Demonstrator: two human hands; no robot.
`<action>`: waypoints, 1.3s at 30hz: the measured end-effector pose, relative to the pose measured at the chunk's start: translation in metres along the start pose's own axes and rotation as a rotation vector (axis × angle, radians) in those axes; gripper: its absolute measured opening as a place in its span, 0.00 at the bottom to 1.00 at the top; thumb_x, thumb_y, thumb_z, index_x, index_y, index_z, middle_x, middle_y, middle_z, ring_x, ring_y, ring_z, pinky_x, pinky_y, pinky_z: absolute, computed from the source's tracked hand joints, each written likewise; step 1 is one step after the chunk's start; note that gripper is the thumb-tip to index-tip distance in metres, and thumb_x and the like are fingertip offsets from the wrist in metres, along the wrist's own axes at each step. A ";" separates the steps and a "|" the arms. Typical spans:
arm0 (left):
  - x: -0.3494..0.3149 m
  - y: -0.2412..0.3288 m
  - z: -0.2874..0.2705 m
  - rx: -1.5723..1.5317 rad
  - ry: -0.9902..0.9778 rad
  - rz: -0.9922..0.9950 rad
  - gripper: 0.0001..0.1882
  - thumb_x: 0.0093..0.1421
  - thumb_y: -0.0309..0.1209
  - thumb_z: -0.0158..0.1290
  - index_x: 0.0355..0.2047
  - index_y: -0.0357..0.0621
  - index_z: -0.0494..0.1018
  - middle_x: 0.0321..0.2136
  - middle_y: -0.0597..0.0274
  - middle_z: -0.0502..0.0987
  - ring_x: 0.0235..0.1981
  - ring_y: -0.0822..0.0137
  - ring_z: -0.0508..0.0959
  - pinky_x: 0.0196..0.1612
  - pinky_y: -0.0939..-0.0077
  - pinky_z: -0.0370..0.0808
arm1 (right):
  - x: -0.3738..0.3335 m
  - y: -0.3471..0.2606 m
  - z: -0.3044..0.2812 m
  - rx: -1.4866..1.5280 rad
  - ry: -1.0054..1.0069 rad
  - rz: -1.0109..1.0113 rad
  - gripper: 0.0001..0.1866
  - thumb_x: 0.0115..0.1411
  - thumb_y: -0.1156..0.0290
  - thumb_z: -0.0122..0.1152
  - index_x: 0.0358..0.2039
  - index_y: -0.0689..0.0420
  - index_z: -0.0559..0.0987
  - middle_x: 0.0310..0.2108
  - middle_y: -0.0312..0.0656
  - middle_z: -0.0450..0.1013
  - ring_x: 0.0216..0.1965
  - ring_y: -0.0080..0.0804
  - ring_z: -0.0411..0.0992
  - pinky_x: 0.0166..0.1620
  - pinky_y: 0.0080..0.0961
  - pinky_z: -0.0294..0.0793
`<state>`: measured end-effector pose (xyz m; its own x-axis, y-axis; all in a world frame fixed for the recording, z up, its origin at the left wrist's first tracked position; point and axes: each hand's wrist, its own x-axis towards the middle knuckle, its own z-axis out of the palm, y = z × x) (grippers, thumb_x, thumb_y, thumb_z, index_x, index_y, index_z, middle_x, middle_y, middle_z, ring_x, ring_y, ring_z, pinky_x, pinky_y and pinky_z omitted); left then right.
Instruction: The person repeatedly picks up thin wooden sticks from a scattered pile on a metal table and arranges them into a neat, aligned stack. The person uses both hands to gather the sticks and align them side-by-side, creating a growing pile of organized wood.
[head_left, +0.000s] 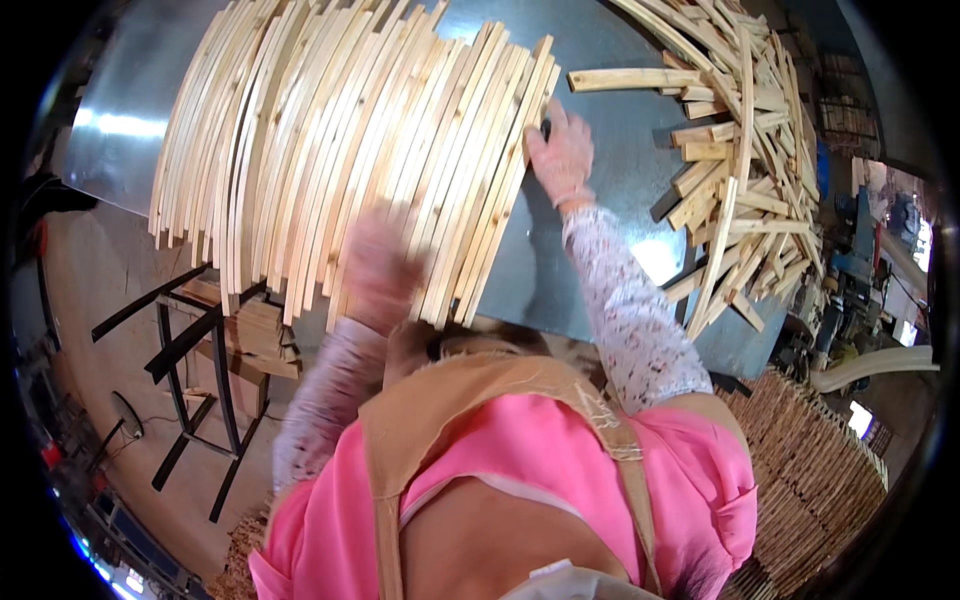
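Note:
A wide row of long, thin wooden strips (pixel 330 150) lies side by side on a grey metal tabletop (pixel 540 260), several ends sticking out past the near edge. My left hand (pixel 382 265) is over the near part of the row, its fingers smeared by motion. At the row's right edge is my right hand (pixel 562 155), fingers curled beside the outermost strip. A small dark thing (pixel 546 129) shows at those fingers, too little of it visible to name. Both hands seem to wear thin, see-through gloves.
A loose heap of wooden pieces (pixel 740 190) covers the tabletop's right side. Below left stands a black metal frame (pixel 220 380) next to stacked wood blocks (pixel 255 345). Bundled wooden strips (pixel 800 480) fill the floor at lower right. Machinery (pixel 850 260) stands beyond the heap.

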<state>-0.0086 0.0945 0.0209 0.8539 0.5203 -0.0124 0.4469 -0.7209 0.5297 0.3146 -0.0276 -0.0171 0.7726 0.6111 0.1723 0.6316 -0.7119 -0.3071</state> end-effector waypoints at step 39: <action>0.074 -0.218 -0.166 0.237 0.019 -0.646 0.52 0.58 0.34 0.64 0.80 0.46 0.54 0.70 0.34 0.67 0.71 0.38 0.67 0.75 0.54 0.64 | 0.063 0.167 -0.041 0.703 0.034 0.854 0.37 0.66 0.50 0.64 0.66 0.65 0.74 0.47 0.56 0.83 0.46 0.47 0.82 0.51 0.37 0.79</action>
<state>-0.0873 0.3665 0.0455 0.3933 0.8855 -0.2475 0.9127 -0.3435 0.2214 0.4710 -0.1225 -0.0190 0.9450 -0.0049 -0.3272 -0.2793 -0.5331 -0.7986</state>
